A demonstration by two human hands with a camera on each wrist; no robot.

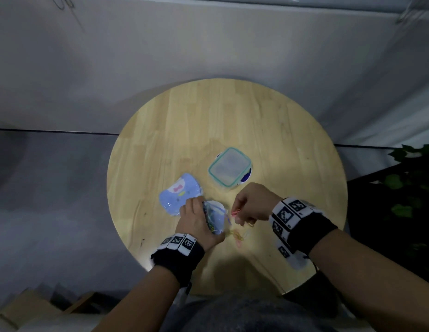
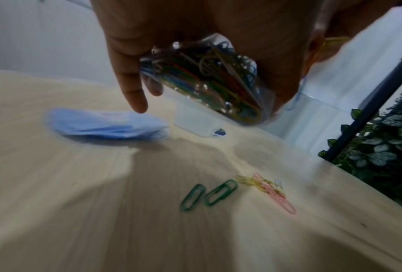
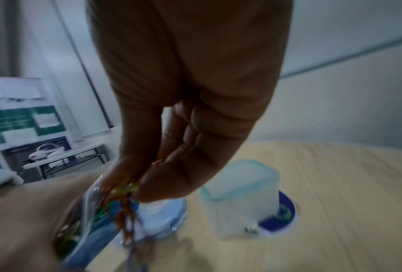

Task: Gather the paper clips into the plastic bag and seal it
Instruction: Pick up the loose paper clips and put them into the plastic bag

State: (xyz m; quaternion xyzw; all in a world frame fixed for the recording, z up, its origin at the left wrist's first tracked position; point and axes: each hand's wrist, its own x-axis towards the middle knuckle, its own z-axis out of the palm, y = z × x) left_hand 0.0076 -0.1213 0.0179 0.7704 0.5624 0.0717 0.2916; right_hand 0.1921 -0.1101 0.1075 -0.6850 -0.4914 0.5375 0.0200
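Round wooden table (image 1: 232,121), seen from above. Left hand (image 1: 196,221) curled round clear plastic bag (image 2: 209,77), lifted off the tabletop near the front edge; bag already holds a dense tangle of coloured paper clips, green, yellow, red and blue. Right hand (image 1: 253,203) just beside the bag's mouth, thumb and fingertips (image 3: 162,187) pinched on a small bunch of clips (image 3: 125,206) dangling toward the opening; pink and orange ones show in the head view, badly blurred at the wrist. Loose on the table below the hands: two green clips (image 2: 209,194) side by side, and next to them a small heap of yellow and pink clips (image 2: 268,187), overlapping. Light blue pouch (image 1: 181,194) lying flat to the left of the bag, printed with a pale cartoon-like face and pink bow shape; no lettering legible. Clear lidded container with teal rim (image 1: 230,167) farther back, right of the pouch, sitting on a round blue and white disc (image 3: 281,219); print on the disc too blurred to read. Black wristbands with black-and-white square marker codes on both wrists. Green leafy plant (image 2: 381,147) past the table's right edge.
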